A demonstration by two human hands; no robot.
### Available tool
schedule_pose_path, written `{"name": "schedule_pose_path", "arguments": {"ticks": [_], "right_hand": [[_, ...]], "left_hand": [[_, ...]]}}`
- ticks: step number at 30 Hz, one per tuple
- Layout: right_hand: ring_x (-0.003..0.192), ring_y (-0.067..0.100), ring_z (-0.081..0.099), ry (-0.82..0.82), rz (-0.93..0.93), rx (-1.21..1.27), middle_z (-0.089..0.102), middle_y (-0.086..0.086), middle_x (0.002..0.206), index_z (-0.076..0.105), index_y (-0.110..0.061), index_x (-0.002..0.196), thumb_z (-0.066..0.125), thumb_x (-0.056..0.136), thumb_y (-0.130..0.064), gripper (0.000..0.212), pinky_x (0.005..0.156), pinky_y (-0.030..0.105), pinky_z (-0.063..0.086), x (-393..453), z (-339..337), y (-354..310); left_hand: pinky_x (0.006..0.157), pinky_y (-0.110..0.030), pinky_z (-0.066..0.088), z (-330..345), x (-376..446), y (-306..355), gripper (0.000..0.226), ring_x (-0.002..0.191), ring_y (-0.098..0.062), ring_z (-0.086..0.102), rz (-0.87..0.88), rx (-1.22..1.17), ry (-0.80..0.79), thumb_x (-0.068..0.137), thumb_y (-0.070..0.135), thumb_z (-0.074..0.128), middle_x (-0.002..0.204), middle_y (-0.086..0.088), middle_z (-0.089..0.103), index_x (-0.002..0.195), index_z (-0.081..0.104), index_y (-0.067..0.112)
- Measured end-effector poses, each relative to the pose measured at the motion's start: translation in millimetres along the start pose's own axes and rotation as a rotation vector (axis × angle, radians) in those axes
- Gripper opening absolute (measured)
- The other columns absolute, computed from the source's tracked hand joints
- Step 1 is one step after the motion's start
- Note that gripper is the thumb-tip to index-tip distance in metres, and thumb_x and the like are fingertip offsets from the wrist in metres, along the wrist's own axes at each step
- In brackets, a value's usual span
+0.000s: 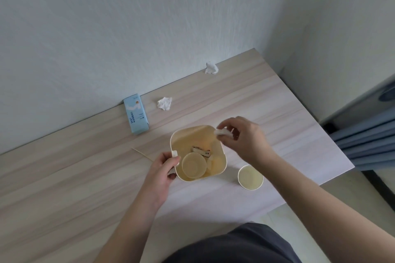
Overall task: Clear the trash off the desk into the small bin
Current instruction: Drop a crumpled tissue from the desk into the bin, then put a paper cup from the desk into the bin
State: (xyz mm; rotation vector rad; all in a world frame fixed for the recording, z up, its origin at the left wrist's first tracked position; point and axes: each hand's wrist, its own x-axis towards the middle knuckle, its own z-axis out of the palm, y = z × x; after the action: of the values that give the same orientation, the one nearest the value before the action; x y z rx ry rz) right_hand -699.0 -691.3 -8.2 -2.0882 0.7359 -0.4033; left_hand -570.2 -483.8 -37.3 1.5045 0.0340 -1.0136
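A small cream bin [222, 157] stands on the wooden desk [85, 177]; inside lie a paper cup [193, 165] and a dark-striped wrapper [202, 151]. My left hand [163, 168] grips the bin's left side at its handle. Over the bin's right rim, my right hand [241, 137] pinches a crumpled white tissue [222, 132]. Two more tissue wads lie farther back: one [164, 103] by the blue carton, one [211, 68] against the wall. A thin wooden stick [142, 153] lies left of the bin. A second paper cup [250, 177] stands to the bin's right.
A light blue carton [136, 114] lies on the desk near the wall. The wall runs along the desk's back edge. The desk's right edge drops to the floor, with blue curtain fabric [367, 136] beyond. My dark clothing shows at the bottom.
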Motion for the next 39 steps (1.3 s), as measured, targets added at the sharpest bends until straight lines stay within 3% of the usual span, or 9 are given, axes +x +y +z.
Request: {"name": "schedule_pose_path", "arguments": {"ticks": [3,6,10,14,17,20,24,28,39], "right_hand": [[0.070,0.003,0.059,-0.126,0.006,0.048,0.059,-0.011,0.091,0.067,-0.027,0.107,0.080,0.072,-0.023,0.038,0.065,0.007,0.043,-3,11,-11],[0.082,-0.003,0.060,-0.163,0.003,0.086,0.060,-0.015,0.106,0.061,-0.032,0.121,0.079,0.075,-0.028,0.050,0.067,0.011,0.048,-6,13,-12],[0.084,-0.002,0.062,-0.058,-0.016,0.022,0.062,-0.017,0.105,0.064,-0.033,0.117,0.076,0.078,-0.030,0.040,0.068,0.015,0.049,-9,1,0],[0.087,-0.001,0.059,-0.045,-0.017,-0.034,0.061,-0.012,0.105,0.066,-0.030,0.115,0.074,0.081,-0.025,0.035,0.071,0.014,0.049,-14,-15,26],[0.103,0.007,0.056,-0.188,-0.003,-0.165,0.056,-0.007,0.120,0.055,-0.031,0.129,0.075,0.079,-0.034,0.054,0.088,0.026,0.049,-27,-23,49],[0.125,0.021,0.043,-0.413,0.078,-0.372,0.042,-0.004,0.140,0.037,-0.033,0.142,0.073,0.076,-0.045,0.076,0.103,0.037,0.039,-45,-20,69],[0.133,0.021,0.032,-0.541,0.120,-0.493,0.031,-0.006,0.147,0.025,-0.036,0.146,0.073,0.072,-0.052,0.090,0.107,0.042,0.035,-71,-3,86],[0.134,0.021,0.028,-0.521,0.160,-0.509,0.026,-0.004,0.146,0.016,-0.035,0.148,0.076,0.067,-0.054,0.102,0.107,0.041,0.033,-82,9,94],[0.125,0.021,0.036,-0.451,0.117,-0.604,0.038,-0.002,0.136,0.023,-0.035,0.146,0.066,0.077,-0.049,0.083,0.102,0.035,0.033,-77,2,84]], "left_hand": [[0.069,-0.033,0.045,2,-2,-1,0.005,0.070,-0.014,0.062,-0.003,-0.028,0.020,0.088,0.008,0.060,0.077,-0.003,0.067,0.093,0.057,0.008],[0.071,-0.034,0.045,1,-4,-1,0.003,0.071,-0.015,0.062,-0.016,-0.034,0.041,0.091,0.006,0.056,0.077,-0.004,0.068,0.093,0.057,0.007],[0.071,-0.034,0.045,-5,-5,-3,0.004,0.072,-0.016,0.062,-0.018,-0.027,0.041,0.091,0.007,0.058,0.079,-0.005,0.068,0.095,0.057,0.008],[0.073,-0.034,0.045,-8,-7,-4,0.025,0.075,-0.016,0.062,-0.018,-0.029,0.032,0.075,0.019,0.067,0.084,-0.006,0.068,0.095,0.057,0.009],[0.070,-0.033,0.043,-8,-6,-7,0.025,0.077,-0.018,0.060,-0.015,-0.029,0.031,0.071,0.020,0.067,0.085,-0.007,0.066,0.092,0.057,0.010],[0.067,-0.032,0.041,-6,-6,-10,0.024,0.076,-0.018,0.059,-0.007,-0.032,0.037,0.069,0.019,0.066,0.084,-0.007,0.065,0.090,0.058,0.011],[0.064,-0.031,0.040,-2,-8,-13,0.023,0.069,-0.014,0.058,0.004,-0.036,0.038,0.068,0.019,0.066,0.079,-0.004,0.064,0.089,0.057,0.011],[0.066,-0.033,0.040,-2,-9,-16,0.024,0.072,-0.016,0.058,-0.004,-0.037,0.039,0.069,0.020,0.066,0.079,-0.004,0.064,0.089,0.057,0.012],[0.067,-0.031,0.044,-14,-23,-24,0.029,0.075,-0.016,0.060,0.003,-0.053,0.040,0.069,0.021,0.065,0.081,-0.003,0.066,0.095,0.058,0.010]]}}
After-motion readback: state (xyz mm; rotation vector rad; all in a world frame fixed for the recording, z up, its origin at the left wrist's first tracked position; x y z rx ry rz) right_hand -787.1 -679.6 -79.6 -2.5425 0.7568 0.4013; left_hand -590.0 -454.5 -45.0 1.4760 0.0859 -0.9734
